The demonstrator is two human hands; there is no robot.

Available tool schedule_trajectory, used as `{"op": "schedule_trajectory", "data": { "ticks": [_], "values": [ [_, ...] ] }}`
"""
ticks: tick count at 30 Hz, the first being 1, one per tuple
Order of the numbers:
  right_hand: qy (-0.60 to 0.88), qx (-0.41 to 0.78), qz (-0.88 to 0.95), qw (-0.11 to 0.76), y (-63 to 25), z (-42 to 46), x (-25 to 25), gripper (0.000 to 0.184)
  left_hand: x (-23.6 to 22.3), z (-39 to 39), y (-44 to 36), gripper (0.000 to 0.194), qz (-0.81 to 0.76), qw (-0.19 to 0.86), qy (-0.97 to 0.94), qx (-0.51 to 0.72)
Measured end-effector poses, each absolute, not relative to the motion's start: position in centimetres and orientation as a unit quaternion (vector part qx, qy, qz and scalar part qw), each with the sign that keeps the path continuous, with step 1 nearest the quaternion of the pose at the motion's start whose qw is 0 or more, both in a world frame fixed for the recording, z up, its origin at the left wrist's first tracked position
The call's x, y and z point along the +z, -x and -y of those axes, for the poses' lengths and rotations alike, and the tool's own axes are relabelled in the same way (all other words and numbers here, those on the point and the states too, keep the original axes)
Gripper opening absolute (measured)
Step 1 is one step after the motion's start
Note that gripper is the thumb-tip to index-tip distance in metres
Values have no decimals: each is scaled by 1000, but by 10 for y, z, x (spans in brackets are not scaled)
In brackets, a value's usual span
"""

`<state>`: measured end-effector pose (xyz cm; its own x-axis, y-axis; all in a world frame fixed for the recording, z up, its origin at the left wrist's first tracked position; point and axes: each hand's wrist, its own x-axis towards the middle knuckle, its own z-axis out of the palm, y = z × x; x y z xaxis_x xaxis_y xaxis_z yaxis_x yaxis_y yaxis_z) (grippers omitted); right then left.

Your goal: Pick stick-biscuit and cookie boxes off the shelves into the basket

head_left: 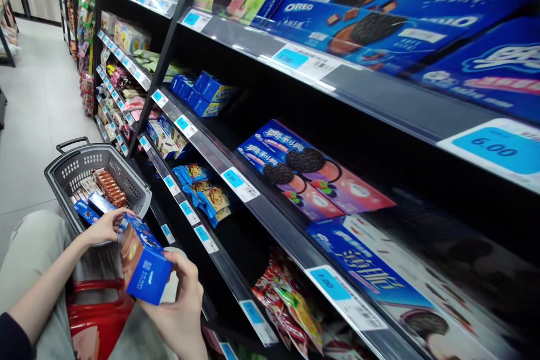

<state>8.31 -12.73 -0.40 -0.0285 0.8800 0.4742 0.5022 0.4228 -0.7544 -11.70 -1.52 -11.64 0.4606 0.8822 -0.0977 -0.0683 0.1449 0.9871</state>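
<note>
A blue cookie box (pixel 148 270) with a brown picture side is held tilted above my lap. My left hand (pixel 108 227) grips its far end, fingers over the top edge. At the near end my right hand (pixel 179 298) pinches the box between thumb and fingers. Just beyond my left hand stands a grey shopping basket (pixel 139 183) with a raised handle. Inside it lie brown-wrapped snack packs (pixel 110 187), pale packs (pixel 86 188) and blue boxes (pixel 99 202), partly hidden by my left hand.
Shelves fill the right side, with blue Oreo boxes (pixel 358 25) on top and purple-pink cookie boxes (pixel 312 171) below. Blue cookie bags (pixel 206 194) and red snack bags (pixel 287 298) sit lower. A red stool (pixel 95 309) shows between my legs. A tiled aisle floor (pixel 34 124) runs left.
</note>
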Motion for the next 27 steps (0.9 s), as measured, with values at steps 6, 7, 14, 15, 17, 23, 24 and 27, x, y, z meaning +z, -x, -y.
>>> {"op": "schedule_trajectory", "data": {
  "ticks": [6, 7, 14, 15, 17, 23, 24, 27],
  "values": [
    [593, 317, 470, 572, -99, 102, 4, 62, -117, 8, 122, 73, -387, 650, -531, 383],
    [599, 343, 424, 587, -103, 93, 4, 62, -117, 8, 124, 71, -388, 655, -521, 386],
    [591, 468, 218, 620, -127, 58, -15, 69, -116, 10, 124, 54, -376, 697, -478, 379],
    [590, 477, 217, 614, -129, 57, -19, 67, -115, 11, 123, 55, -375, 703, -476, 374],
    [589, 489, 220, 605, -131, 58, -25, 64, -114, 11, 122, 58, -372, 712, -470, 366],
    [588, 474, 238, 611, -134, 59, -30, 64, -115, 10, 123, 54, -372, 711, -463, 376],
    [585, 458, 257, 618, -134, 60, -29, 64, -116, 10, 123, 54, -374, 707, -462, 384],
    [549, 402, 386, 623, -132, 73, -22, 62, -115, 8, 125, 64, -378, 696, -458, 404]
  ]
}}
